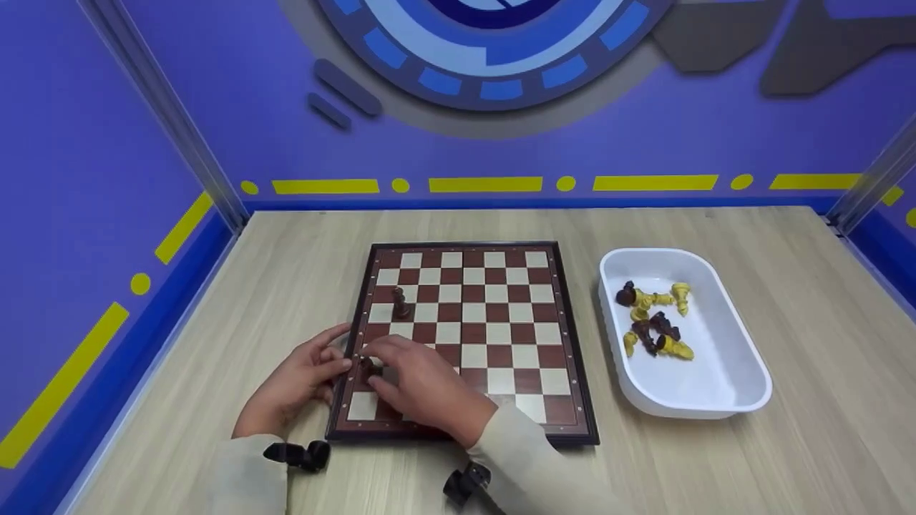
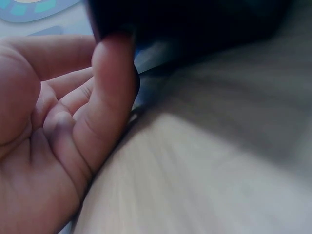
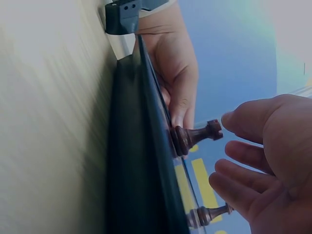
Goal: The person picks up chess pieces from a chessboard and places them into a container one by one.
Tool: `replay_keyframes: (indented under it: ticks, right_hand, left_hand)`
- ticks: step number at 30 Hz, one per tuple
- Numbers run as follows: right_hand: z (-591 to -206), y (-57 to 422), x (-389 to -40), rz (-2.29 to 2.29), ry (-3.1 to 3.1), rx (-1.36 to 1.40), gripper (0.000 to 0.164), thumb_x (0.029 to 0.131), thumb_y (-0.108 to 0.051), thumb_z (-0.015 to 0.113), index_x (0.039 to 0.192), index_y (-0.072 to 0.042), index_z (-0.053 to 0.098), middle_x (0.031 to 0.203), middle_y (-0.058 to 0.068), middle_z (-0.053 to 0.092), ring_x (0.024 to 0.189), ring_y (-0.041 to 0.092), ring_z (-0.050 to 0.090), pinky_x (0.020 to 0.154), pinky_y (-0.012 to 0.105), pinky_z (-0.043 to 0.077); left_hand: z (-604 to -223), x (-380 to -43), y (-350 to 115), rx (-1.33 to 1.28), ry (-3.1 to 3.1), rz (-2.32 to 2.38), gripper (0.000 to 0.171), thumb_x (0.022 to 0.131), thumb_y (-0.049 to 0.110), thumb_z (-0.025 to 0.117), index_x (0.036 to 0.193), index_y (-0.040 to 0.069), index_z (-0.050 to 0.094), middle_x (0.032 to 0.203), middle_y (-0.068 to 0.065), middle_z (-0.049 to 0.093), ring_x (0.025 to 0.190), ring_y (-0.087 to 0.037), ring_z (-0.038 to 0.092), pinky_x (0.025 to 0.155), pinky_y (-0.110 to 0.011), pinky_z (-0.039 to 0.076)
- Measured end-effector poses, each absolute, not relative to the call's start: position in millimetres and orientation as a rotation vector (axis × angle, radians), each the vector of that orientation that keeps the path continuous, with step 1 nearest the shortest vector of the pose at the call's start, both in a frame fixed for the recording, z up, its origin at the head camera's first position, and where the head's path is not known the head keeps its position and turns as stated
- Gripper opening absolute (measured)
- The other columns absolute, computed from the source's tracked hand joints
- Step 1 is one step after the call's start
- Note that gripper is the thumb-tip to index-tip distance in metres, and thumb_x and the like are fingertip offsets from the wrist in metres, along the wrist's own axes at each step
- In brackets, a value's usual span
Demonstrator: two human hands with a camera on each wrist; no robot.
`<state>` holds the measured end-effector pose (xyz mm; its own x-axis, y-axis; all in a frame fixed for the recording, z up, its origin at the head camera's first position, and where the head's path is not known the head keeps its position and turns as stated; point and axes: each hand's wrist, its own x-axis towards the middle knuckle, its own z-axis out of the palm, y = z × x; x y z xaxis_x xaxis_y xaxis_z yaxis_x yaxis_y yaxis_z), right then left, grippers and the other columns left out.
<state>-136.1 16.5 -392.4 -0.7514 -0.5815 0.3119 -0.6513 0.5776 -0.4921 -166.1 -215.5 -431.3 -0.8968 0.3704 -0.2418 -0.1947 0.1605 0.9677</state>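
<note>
A dark brown rook (image 3: 195,136) stands upright on the chessboard (image 1: 501,332), near its left edge. My right hand (image 1: 429,386) is over the board around the rook, thumb and fingers spread; the right wrist view shows a small gap between fingertips and the rook's top. My left hand (image 1: 304,375) lies against the board's left side, thumb and index tips at the rim and other fingers loosely bent. In the left wrist view, a finger (image 2: 114,73) touches the board's dark side. Another dark chess piece (image 1: 401,304) stands farther up the board.
A white plastic tray (image 1: 701,393) sits right of the board, holding several yellow and dark brown chess pieces (image 1: 655,325) lying on their sides. Blue panels (image 1: 486,157) wall off the back and sides of the wooden table (image 1: 300,265).
</note>
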Motion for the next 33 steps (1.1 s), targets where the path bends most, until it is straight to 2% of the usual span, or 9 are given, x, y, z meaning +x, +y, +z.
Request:
replay_keyframes:
  ticks: [5, 9, 17, 24, 33]
  right_hand:
    - [-396, 12, -137, 0.901, -2.720, 1.074, 0.039, 0.095, -0.025, 0.061, 0.133, -0.015, 0.057, 0.133, 0.001, 0.059, 0.122, 0.014, 0.057, 0.105, 0.028, 0.047]
    - [-399, 9, -138, 0.924, -2.737, 1.074, 0.038, 0.095, -0.022, 0.061, 0.132, -0.013, 0.059, 0.131, 0.001, 0.061, 0.122, 0.013, 0.057, 0.106, 0.028, 0.047]
    - [-405, 4, -140, 0.994, -2.681, 1.015, 0.029, 0.093, -0.014, 0.061, 0.122, -0.014, 0.065, 0.119, -0.002, 0.067, 0.110, 0.010, 0.063, 0.097, 0.025, 0.051]
    - [-409, 2, -142, 1.113, -2.677, 0.930, 0.023, 0.094, -0.016, 0.063, 0.116, -0.017, 0.068, 0.110, -0.004, 0.070, 0.100, 0.005, 0.064, 0.087, 0.020, 0.053]
    - [-409, 3, -142, 1.169, -2.684, 0.908, 0.020, 0.095, -0.018, 0.062, 0.114, -0.016, 0.068, 0.108, -0.005, 0.070, 0.097, 0.004, 0.064, 0.084, 0.019, 0.053]
  left_hand:
    - [-433, -166, -216, 0.170, 1.997, 1.806, 0.070, 0.097, 0.010, 0.058, 0.155, 0.011, 0.020, 0.086, 0.001, 0.057, 0.061, -0.010, 0.063, 0.050, -0.030, 0.058]
    - [-433, -166, -216, 0.178, 1.985, 1.815, 0.069, 0.097, 0.009, 0.057, 0.155, 0.010, 0.019, 0.086, 0.001, 0.058, 0.062, -0.011, 0.064, 0.050, -0.030, 0.058]
    - [-434, -167, -217, 0.178, 1.978, 1.824, 0.070, 0.097, 0.009, 0.058, 0.155, 0.010, 0.019, 0.087, 0.000, 0.056, 0.060, -0.011, 0.064, 0.049, -0.029, 0.058]
    - [-434, -168, -215, 0.165, 1.995, 1.813, 0.069, 0.096, 0.009, 0.058, 0.155, 0.011, 0.021, 0.086, 0.001, 0.056, 0.059, -0.011, 0.063, 0.049, -0.029, 0.057]
    - [-434, -166, -216, 0.126, 2.004, 1.817, 0.067, 0.096, 0.012, 0.060, 0.154, 0.017, 0.026, 0.084, 0.002, 0.056, 0.062, -0.011, 0.063, 0.049, -0.028, 0.057]
